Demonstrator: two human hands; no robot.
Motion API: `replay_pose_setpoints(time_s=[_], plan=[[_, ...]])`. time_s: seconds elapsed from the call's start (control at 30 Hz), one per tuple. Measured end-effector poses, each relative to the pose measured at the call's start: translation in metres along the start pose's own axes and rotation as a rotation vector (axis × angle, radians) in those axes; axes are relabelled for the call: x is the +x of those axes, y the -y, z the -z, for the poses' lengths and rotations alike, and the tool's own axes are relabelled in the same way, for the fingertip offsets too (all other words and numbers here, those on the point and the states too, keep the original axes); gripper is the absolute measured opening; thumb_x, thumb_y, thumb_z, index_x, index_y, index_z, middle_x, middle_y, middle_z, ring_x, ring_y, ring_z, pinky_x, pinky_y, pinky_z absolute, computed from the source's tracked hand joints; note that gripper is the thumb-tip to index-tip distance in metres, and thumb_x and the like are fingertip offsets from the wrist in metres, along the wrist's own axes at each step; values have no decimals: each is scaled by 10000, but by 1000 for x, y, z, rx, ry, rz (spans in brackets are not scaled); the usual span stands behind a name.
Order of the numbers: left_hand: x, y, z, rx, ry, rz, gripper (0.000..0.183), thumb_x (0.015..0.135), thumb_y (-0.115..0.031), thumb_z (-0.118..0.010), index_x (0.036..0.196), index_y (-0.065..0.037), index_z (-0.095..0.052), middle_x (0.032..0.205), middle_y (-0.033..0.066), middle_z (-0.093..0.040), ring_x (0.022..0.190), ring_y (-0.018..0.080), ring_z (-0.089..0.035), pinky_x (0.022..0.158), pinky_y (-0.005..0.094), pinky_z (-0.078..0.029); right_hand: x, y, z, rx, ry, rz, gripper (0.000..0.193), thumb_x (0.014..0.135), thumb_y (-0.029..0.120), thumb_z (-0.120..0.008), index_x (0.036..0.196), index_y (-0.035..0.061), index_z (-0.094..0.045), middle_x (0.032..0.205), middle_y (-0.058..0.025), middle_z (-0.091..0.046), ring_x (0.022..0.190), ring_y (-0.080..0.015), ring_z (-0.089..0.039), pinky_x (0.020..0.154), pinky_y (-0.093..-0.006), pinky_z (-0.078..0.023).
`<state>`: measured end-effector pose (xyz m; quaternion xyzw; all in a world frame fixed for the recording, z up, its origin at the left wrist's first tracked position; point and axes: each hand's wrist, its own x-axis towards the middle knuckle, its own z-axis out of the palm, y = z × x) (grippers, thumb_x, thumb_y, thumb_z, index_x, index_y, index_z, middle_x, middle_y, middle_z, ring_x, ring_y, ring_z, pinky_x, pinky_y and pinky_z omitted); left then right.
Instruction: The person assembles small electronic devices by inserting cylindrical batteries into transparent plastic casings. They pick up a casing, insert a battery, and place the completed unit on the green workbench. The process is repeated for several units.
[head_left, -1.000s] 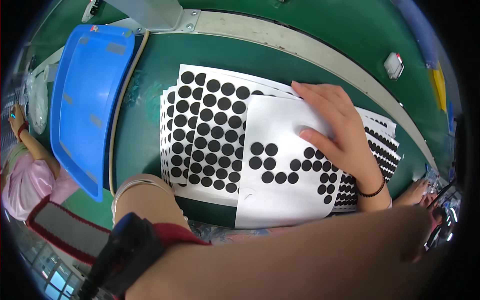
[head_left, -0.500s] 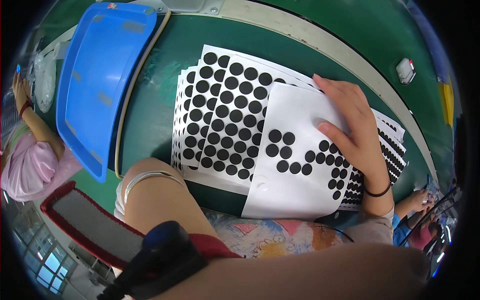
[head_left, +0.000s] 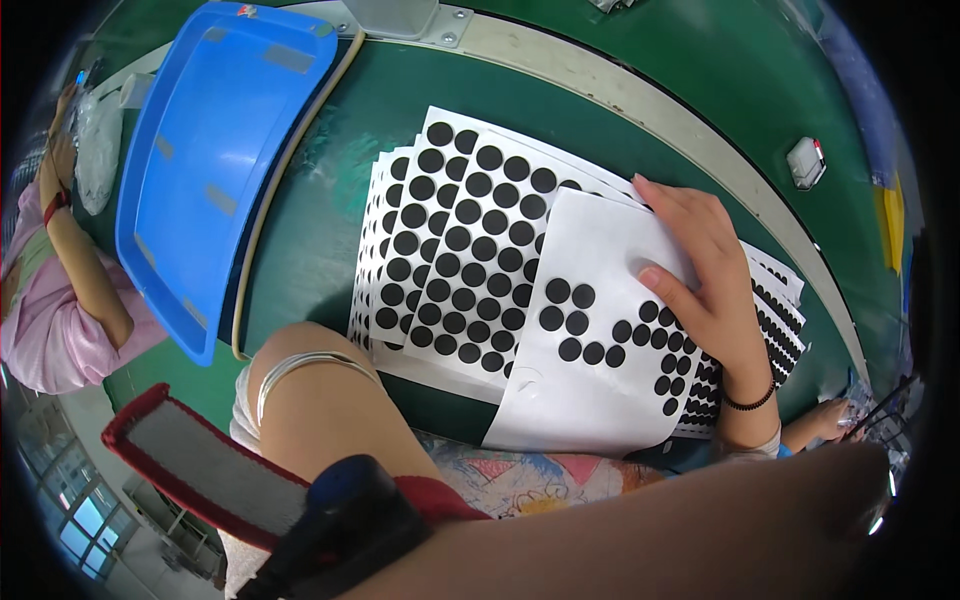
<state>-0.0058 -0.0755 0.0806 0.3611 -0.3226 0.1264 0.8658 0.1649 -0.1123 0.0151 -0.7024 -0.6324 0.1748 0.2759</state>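
Observation:
My right hand (head_left: 695,260), with a dark beaded bracelet at the wrist, lies on a white sheet (head_left: 590,235) with thumb and fingers apart. Its fingertips rest near the sheet's far edge. Black round stickers cover part of this sheet; the rest is bare white. Beneath and left of it lie several overlapping sheets (head_left: 487,240) full of black round stickers. More dotted sheets (head_left: 772,320) stick out to the right of my hand. At the lower left is a bent bare limb (head_left: 335,410) with pale bands round it; my left hand does not show.
A blue tray (head_left: 215,150) stands at the left of the green table (head_left: 330,120), with a beige cord (head_left: 285,165) along its side. Co-workers' arms (head_left: 85,255) show at both edges. A small white case (head_left: 806,162) lies beyond the pale rail (head_left: 650,95). A black device (head_left: 345,510) blocks the lower left.
The view has shifted slightly, so the sheets sit a little lower in it. My right hand stays on the white sheet. The co-worker at the left has moved an arm.

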Motion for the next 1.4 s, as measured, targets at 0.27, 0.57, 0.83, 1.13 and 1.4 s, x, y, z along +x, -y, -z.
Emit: replay_pose_setpoints(time_s=[0.27,0.57,0.83,1.13,1.4], plan=[[-1,3,1,-35,0,17,505,803,-377,-528,1179,-65,-399,1226,95,-398,1104,266,-350,921,387,-318,0,2,1,3,11,-11,563,673,148,-645,1199,27,-487,1090,-156,-536,971,-310,-489,857,-363,-388],[-1,3,3,-31,16,40,531,798,-371,-540,1210,-72,-392,1256,96,-385,1140,274,-332,940,393,-309,-3,2,6,-14,13,-6,563,674,149,-641,1197,13,-484,1089,-166,-534,970,-319,-488,859,-366,-384],[0,-6,18,15,-24,71,555,793,-365,-551,1238,-78,-385,1282,96,-374,1172,281,-317,958,398,-300,-6,-4,3,2,3,-3,554,674,147,-644,1187,7,-490,1090,-166,-534,973,-322,-489,861,-368,-385],[34,-23,74,-182,-281,82,584,788,-359,-563,1269,-84,-378,1312,96,-361,1207,289,-299,977,403,-291,-11,-9,4,-44,-22,37,548,650,133,-659,1160,7,-508,1073,-154,-556,946,-315,-510,852,-372,-399],[48,-9,105,-431,-403,60,608,784,-355,-572,1293,-90,-372,1335,96,-350,1235,295,-286,992,408,-283,-18,-16,1,151,-46,-53,341,674,93,-650,990,4,-558,1035,-169,-528,940,-327,-493,806,-395,-398]])
